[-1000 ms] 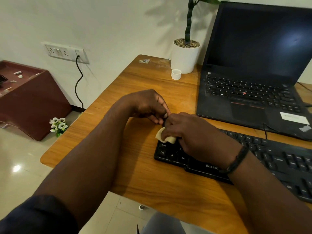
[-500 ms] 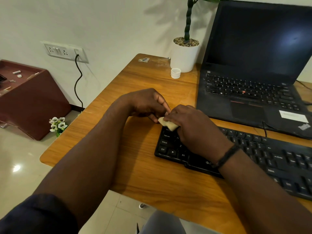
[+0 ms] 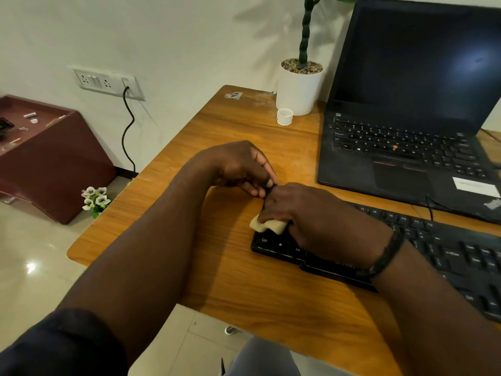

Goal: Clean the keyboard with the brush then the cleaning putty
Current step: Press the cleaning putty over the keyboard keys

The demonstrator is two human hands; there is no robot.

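Note:
A black keyboard lies on the wooden desk in front of me. My right hand, with a dark bracelet on the wrist, covers the keyboard's left end and grips a cream lump of cleaning putty, pressing it onto the keys above Ctrl. My left hand sits just beyond it with curled fingers that pinch the keyboard's far-left corner. The right hand hides the keys under it. No brush is in view.
An open black laptop stands behind the keyboard, its screen dark. A white plant pot and a small white cap sit at the desk's back. The desk's left edge drops to the floor, where a maroon cabinet stands.
My right hand slid the putty from the keyboard's far-left corner back toward me along the left-end keys. The left hand has stayed at the corner.

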